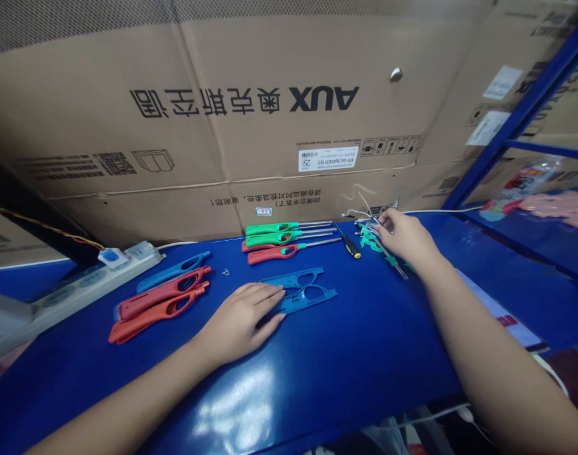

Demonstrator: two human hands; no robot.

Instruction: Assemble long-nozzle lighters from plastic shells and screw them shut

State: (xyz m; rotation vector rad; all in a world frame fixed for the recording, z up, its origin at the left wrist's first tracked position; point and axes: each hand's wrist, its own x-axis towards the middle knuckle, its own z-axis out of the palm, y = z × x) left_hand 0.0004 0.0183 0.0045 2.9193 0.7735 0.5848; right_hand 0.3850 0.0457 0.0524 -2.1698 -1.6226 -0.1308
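- At our far left, two red-toned handle shells (pixel 163 295) and a blue shell (pixel 168 273) lie side by side, long axes slanting away to the right, just beside the white power strip (pixel 92 278).
- Our left hand (pixel 244 319) lies palm down, fingers over the near-left part of the blue shell halves (pixel 296 303) and thumb along their near edge; we cannot tell whether it pinches them or only steadies them.
- Those halves lie flat on the blue tabletop (pixel 365 354), directly to the right of the left hand's grip, which is much the nearer hand. Their long axes run rightward and slightly away from us, looped parts and narrow tips pointing right.
- Beyond them, green and red lighters (pixel 270 239) lie in a row, metal rods pointing right, with a screwdriver (pixel 351 247) near the rod ends.
- Farther right and beyond the halves sits a heap of small green and metal parts (pixel 369 240), strung out from far left to near right.
- Our right hand (pixel 410 239) is right at that heap, fingers curled and tips drawn close at its far end; we cannot tell whether they have a piece between them.
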